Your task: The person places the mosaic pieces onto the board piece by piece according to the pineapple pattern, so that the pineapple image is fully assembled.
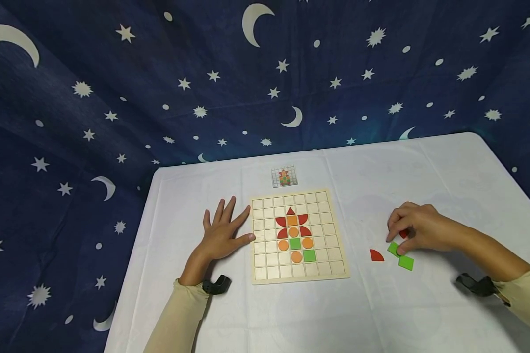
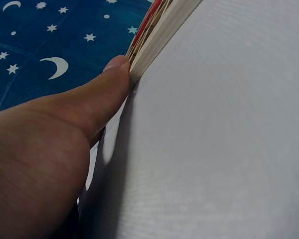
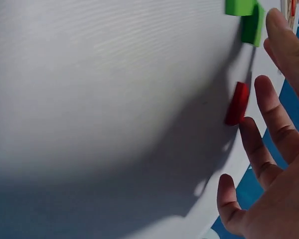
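Fingers bent and spread, my right hand point(image 1: 426, 228) is low over the loose tiles. Its thumb and index fingertips are right at a green square tile point(image 1: 394, 249), which lies on the table. A second green square point(image 1: 406, 263) lies beside it. A red quarter-circle tile point(image 1: 404, 234) is partly hidden under this hand; another red quarter-circle point(image 1: 377, 255) lies nearer the board. Flat on the table, my left hand point(image 1: 221, 238) has its fingers spread, and its thumb point(image 2: 112, 82) touches the left edge of the wooden grid board point(image 1: 331, 255).
A pattern of red, orange and green tiles sits on the board, with a red triangle point(image 1: 290, 212) at its top. Behind the board lies a small picture card point(image 1: 284, 176). White cloth point(image 1: 194, 186) covers the table, and a dark starry curtain point(image 1: 229, 63) hangs behind.
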`<state>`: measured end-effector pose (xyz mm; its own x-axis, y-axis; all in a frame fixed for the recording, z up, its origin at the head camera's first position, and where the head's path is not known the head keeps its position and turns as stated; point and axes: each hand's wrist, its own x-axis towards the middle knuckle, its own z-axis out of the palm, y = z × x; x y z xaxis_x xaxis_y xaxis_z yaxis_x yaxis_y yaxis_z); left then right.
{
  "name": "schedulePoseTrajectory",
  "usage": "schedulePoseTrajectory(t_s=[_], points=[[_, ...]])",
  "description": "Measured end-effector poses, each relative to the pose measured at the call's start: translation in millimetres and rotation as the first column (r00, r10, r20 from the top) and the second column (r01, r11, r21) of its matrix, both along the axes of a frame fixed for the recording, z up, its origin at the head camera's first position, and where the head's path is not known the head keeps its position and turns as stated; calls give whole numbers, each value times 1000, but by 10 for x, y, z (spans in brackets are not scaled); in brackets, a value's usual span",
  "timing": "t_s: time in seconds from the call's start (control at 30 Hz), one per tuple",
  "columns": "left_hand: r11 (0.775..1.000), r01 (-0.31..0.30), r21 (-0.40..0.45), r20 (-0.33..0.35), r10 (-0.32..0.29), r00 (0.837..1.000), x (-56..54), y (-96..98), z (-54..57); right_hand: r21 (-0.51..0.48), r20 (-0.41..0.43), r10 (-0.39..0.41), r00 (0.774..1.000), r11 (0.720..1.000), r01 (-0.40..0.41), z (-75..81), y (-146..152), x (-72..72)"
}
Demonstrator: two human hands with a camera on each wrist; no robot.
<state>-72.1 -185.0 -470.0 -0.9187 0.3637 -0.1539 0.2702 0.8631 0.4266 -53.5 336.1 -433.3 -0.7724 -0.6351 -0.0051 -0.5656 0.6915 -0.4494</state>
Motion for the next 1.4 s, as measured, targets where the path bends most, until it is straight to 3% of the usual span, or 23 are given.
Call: schedulePoseTrajectory(t_s=[0.17, 0.5, 0.73, 0.97, 1.1, 1.27, 1.4], points=[[1000, -1, -7, 4, 1, 1000, 1, -5, 3, -45, -61, 23, 998, 999, -25, -62, 32, 9], [1000, 0, -1, 0, 0, 1000, 1, -3, 1, -11, -87, -48, 995, 999, 47, -93, -16, -33], [1000, -1, -3, -2, 1, 1000, -7, -2, -9, -45, 91, -134, 987, 989, 139, -40, -140, -73], [1000, 0, -14, 5, 0, 1000, -13, 2, 0, -242, 192, -73, 979, 963, 119, -47, -473, -124], [1000, 3, -13, 0, -3, 1000, -19, 6, 3, -311, 315, -42, 948, 939, 144, -61, -798, -119], [1000, 2, -7, 1, -2, 1000, -16, 3, -5, -311, 443, -24, 896, 934, 179, -43, -1236, -69], [1000, 2, -5, -3, -2, 1000, -13, 1, -13, -336, 453, -21, 891, 922, 192, -35, -1547, -19]])
